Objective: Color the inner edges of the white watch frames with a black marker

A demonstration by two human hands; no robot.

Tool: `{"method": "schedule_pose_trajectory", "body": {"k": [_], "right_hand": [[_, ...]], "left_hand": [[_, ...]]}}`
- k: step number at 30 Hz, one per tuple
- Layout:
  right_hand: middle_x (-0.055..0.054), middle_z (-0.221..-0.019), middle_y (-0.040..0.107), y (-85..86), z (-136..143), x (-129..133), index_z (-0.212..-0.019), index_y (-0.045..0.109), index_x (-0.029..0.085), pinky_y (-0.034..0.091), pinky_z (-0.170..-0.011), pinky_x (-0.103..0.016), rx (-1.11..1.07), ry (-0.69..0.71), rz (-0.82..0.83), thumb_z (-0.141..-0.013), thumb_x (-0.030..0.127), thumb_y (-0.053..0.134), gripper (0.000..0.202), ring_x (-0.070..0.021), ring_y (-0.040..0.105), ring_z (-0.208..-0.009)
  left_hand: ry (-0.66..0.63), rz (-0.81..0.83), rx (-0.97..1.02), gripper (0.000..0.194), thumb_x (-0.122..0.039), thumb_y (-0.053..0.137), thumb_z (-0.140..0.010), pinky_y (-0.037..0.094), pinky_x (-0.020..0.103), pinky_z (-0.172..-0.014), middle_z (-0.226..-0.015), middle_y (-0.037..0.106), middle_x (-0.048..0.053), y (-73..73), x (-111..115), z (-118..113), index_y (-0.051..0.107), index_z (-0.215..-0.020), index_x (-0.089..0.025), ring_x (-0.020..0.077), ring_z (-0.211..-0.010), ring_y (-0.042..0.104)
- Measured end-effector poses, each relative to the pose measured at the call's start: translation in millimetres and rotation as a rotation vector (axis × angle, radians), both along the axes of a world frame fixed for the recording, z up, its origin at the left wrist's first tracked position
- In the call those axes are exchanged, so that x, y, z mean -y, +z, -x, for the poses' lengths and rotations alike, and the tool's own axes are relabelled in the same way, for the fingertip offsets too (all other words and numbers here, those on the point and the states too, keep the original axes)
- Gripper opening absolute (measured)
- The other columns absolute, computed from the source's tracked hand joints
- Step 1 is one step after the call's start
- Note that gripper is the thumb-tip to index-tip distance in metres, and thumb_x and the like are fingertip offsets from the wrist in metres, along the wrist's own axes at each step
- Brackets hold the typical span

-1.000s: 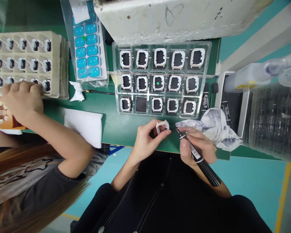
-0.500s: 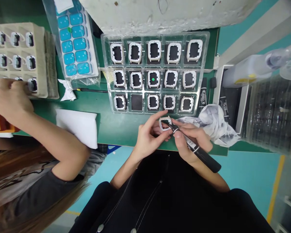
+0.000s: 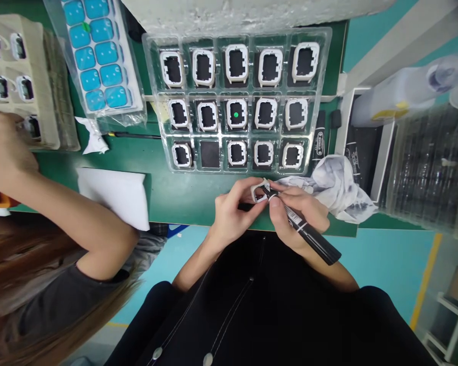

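Observation:
My left hand [image 3: 232, 213] grips a small white frame [image 3: 256, 192] between thumb and fingers, near the table's front edge. In my right hand [image 3: 299, 211] is a black marker [image 3: 309, 235], its tip against the inner side of the frame; the fingers partly hide the contact point. Just beyond my hands lies a clear plastic tray [image 3: 213, 173] with similar white frames in its compartments. One front-row compartment [image 3: 210, 154] holds no frame, only a dark pad. A green dot marks the centre frame [image 3: 236, 114].
Crumpled white cloth [image 3: 336, 188] lies right of my hands, with another marker [image 3: 319, 140] behind it. At left are a folded white cloth [image 3: 116, 195], a bagged blue sheet [image 3: 110, 75], a beige tray [image 3: 53, 96] and another person's arm [image 3: 72, 213].
The white frame has tilted in my left hand, its side now turned toward the marker tip. The view has shifted slightly, and the other person's hand is further left in it.

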State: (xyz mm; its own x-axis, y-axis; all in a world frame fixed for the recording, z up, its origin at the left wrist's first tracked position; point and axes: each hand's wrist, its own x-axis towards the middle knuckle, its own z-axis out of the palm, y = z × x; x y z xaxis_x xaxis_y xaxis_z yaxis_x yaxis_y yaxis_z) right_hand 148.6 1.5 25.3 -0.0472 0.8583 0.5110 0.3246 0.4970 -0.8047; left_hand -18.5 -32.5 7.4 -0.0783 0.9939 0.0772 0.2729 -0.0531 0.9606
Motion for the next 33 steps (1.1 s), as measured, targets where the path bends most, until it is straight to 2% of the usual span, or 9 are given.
{"method": "schedule_pose_trajectory", "body": {"k": [10,20,27,33], "right_hand": [[-0.002,-0.094,0.086,1.4,-1.0,-2.2,-0.111,0.076,0.025,0.083,-0.086,-0.040,0.016,0.026,-0.009,-0.100,0.009,0.085,0.021,-0.0279,0.093,-0.097],[-0.001,-0.097,0.087,2.5,-1.4,-0.5,-0.111,0.075,0.026,0.083,-0.085,-0.039,0.047,0.001,0.004,-0.102,0.010,0.084,0.019,-0.0271,0.093,-0.097],[-0.002,-0.101,0.089,-0.9,0.1,-0.4,-0.112,0.077,0.026,0.083,-0.086,-0.039,0.075,0.002,-0.013,-0.100,0.010,0.084,0.021,-0.0273,0.093,-0.097],[0.000,-0.094,0.087,-2.9,2.1,-0.2,-0.109,0.077,0.026,0.083,-0.084,-0.037,0.054,-0.026,-0.032,-0.102,0.008,0.080,0.020,-0.0259,0.092,-0.091]], "left_hand": [[-0.011,-0.045,-0.127,0.034,-0.030,0.085,-0.111,0.072,0.021,-0.080,-0.112,0.090,0.002,1.0,1.3,0.0,0.074,-0.143,-0.026,0.0121,-0.081,0.084],[-0.024,-0.049,-0.154,0.032,-0.034,0.084,-0.112,0.071,0.021,-0.080,-0.114,0.090,0.003,0.5,-0.6,1.1,0.076,-0.142,-0.026,0.0116,-0.080,0.082],[-0.009,-0.041,-0.162,0.032,-0.037,0.084,-0.112,0.070,0.021,-0.079,-0.105,0.088,0.000,-0.3,1.4,1.4,0.078,-0.141,-0.026,0.0113,-0.077,0.081],[-0.005,-0.044,-0.132,0.032,-0.034,0.085,-0.110,0.068,0.020,-0.076,-0.104,0.087,-0.001,0.0,0.7,1.8,0.078,-0.140,-0.027,0.0100,-0.075,0.078]]}}
